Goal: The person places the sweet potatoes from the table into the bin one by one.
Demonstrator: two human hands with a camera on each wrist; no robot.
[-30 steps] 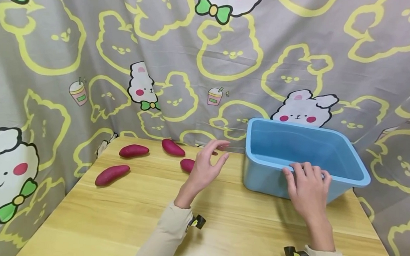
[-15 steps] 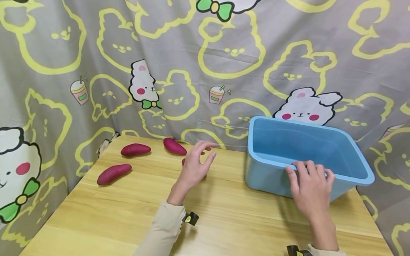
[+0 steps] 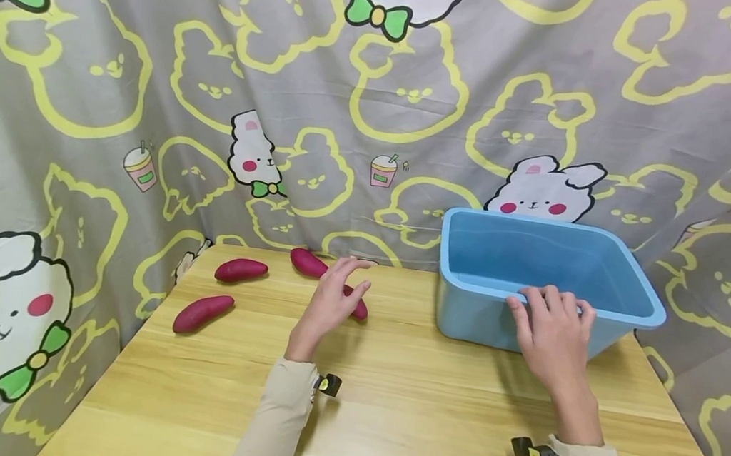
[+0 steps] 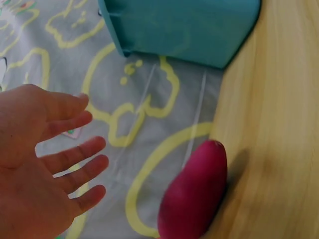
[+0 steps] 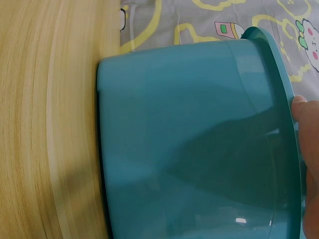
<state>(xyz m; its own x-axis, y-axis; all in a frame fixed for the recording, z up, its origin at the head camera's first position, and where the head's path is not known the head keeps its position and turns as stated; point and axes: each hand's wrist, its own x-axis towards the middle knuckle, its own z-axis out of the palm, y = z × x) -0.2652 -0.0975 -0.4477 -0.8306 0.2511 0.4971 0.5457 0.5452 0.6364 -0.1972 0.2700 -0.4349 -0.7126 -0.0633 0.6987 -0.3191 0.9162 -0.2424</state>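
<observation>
Left hand (image 3: 325,306), fingers loosely curved and empty, now sits further left — baring more of a purple sweet potato (image 3: 360,309) (partly hidden behind it), left of the blue tub (image 3: 477,319) — seemingly within easy reach; the right hand (image 3: 553,337) grips the tub's near rim.

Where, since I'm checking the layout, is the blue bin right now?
In the head view, the bin stands at the far right of the table, before the curtain; the right hand grips its near side.
</observation>
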